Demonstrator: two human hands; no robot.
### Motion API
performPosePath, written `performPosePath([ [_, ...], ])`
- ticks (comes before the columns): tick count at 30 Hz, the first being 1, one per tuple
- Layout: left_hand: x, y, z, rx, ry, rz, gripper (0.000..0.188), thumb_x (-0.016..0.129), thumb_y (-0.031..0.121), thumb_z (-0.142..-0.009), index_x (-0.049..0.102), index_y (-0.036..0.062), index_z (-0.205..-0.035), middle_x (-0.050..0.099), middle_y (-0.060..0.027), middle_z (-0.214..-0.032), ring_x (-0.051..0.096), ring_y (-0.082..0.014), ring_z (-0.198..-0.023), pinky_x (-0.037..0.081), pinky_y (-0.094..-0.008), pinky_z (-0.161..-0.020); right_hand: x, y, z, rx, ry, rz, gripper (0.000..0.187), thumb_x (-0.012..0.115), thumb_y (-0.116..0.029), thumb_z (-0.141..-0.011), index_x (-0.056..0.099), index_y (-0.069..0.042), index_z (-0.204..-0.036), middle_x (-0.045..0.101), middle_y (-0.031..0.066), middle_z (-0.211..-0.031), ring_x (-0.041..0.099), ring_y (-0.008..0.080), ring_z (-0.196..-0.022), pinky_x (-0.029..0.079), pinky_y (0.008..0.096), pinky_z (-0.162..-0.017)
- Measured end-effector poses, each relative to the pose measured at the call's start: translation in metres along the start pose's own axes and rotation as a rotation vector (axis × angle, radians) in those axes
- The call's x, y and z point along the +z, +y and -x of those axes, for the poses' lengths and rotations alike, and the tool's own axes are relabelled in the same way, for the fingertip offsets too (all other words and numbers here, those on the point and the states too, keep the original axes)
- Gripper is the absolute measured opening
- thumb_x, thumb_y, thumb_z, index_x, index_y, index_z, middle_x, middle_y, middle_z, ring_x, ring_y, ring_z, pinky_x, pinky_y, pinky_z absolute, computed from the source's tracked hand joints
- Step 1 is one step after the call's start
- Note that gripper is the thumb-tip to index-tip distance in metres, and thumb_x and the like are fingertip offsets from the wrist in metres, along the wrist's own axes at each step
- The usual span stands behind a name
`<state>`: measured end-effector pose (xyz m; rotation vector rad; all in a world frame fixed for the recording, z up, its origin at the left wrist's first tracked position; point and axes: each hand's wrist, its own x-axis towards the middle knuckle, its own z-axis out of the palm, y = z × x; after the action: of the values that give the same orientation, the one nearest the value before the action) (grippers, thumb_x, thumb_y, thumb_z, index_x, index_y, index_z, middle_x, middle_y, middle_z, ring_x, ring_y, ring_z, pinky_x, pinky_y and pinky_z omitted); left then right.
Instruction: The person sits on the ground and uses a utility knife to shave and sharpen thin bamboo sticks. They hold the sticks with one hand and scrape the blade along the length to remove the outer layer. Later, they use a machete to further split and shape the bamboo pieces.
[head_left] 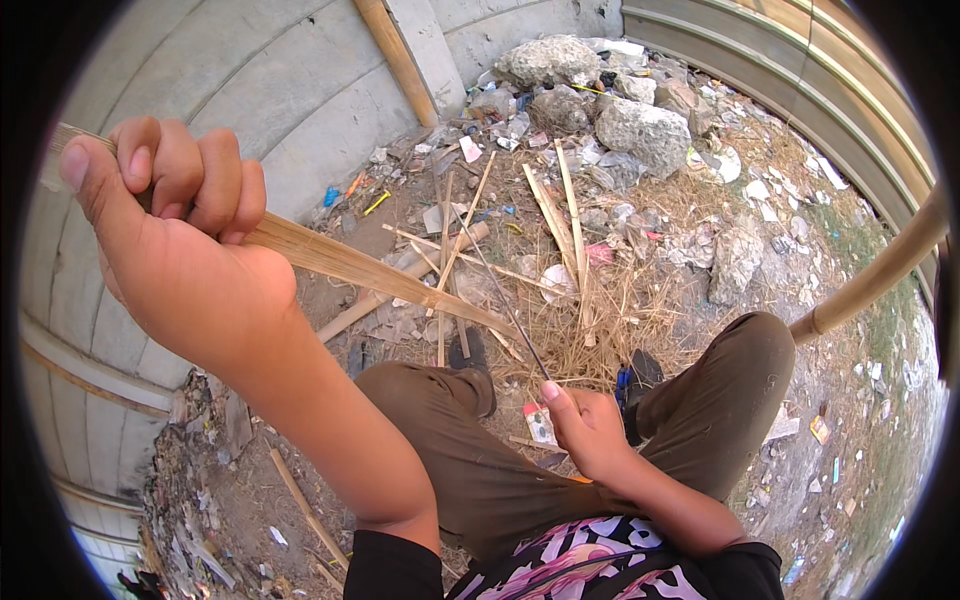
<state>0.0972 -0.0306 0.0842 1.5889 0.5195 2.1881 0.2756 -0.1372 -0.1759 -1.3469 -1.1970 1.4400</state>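
Up at the left, the left hand point(170, 215) is clenched around a flat bamboo strip point(370, 270) that slants right toward the near middle. Right of it, near the knees, the right hand point(585, 430) grips a thin dark blade point(510, 315) meeting the strip's tip.

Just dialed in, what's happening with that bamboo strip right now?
A person is squatting on littered ground beside a concrete wall. The left hand is raised and fisted around one end of a flat bamboo strip. The right hand, low between the knees, grips a thin dark blade that runs up to the strip's far end. More bamboo strips lie on dry grass ahead, near rubble.
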Motion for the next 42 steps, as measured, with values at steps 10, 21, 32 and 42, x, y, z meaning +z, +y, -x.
performPosePath([
  [10, 0.031, -0.029, -0.021, -0.021, 0.036, -0.053, 0.045, 0.055, 0.044, -0.103, 0.041, 0.0096, -0.079, 0.028, 0.0034, -0.064, 0.019, -0.0068, -0.051, 0.017, -0.0242, -0.047, 0.027, 0.135, -0.046, 0.594, 0.127, -0.199, 0.057, 0.050, -0.048, -0.102, 0.051, -0.003, -0.066, 0.049, 0.0025, -0.054, 0.043, 0.0159, -0.048, 0.038, 0.0334, -0.050],
  [21, 0.020, -0.039, -0.033, -0.032, 0.069, -0.105, 0.040, 0.050, 0.036, -0.105, 0.039, 0.0091, -0.078, 0.027, 0.0024, -0.065, 0.019, -0.0085, -0.052, 0.018, -0.0264, -0.048, 0.042, 0.144, -0.068, 0.333, 0.082, -0.146, 0.069, 0.050, -0.061, -0.096, 0.057, 0.000, -0.065, 0.055, 0.0096, -0.053, 0.057, 0.0273, -0.048, 0.042, 0.0410, -0.046],
  [32, -0.111, 0.031, 0.000, 0.032, -0.061, 0.187, 0.022, 0.048, 0.005, -0.093, 0.038, 0.0102, -0.074, 0.026, 0.0015, -0.062, 0.018, -0.0072, -0.050, 0.015, -0.0242, -0.044, 0.011, 0.150, -0.110, 0.286, 0.154, 0.504, 0.069, 0.049, -0.061, -0.096, 0.068, 0.003, -0.079, 0.066, 0.0239, -0.070, 0.067, 0.0426, -0.075, 0.052, 0.0503, -0.072],
  [42, -0.146, 0.054, 0.003, -0.074, -0.089, 0.186, 0.035, 0.053, 0.003, -0.087, 0.029, 0.0142, -0.064, 0.028, 0.0016, -0.061, 0.022, -0.0089, -0.049, 0.019, -0.0262, -0.046, -0.090, 0.277, -0.119, 0.303, -0.324, 1.851, 0.030, 0.058, -0.025, -0.095, 0.069, -0.012, -0.119, 0.067, 0.0081, -0.121, 0.053, 0.0293, -0.124, 0.042, 0.0513, -0.099],
])
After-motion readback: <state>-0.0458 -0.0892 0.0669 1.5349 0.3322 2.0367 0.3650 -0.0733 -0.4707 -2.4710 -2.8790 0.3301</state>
